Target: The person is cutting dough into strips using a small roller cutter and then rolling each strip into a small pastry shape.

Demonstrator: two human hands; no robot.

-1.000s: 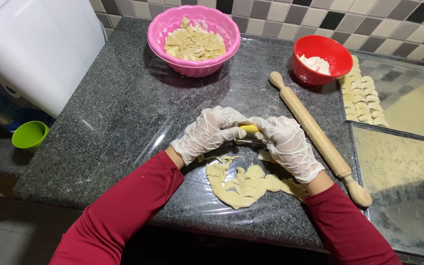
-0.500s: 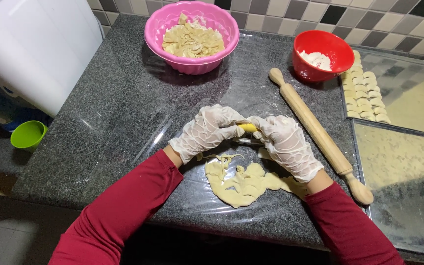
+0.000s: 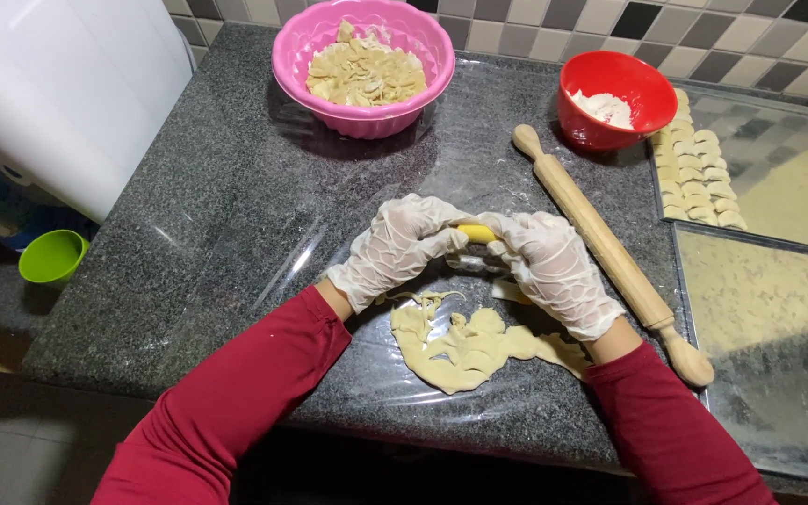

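I see both gloved hands meeting over the middle of the dark stone desk (image 3: 189, 215). My left hand (image 3: 395, 248) and right hand (image 3: 549, 266) each have their grip closed on a small yellow tool (image 3: 475, 233), which shows only as a short strip between the fingertips — the rest is hidden. Its long axis runs left to right, nearly level. Just near of it lies the cut dough sheet (image 3: 465, 351), ragged with holes. To work well here, I judge the hands should keep the tool level, with even pressure from both sides. A wooden rolling pin (image 3: 610, 252) lies diagonally to the right, a pink bowl (image 3: 363, 65) of scraps sits far.
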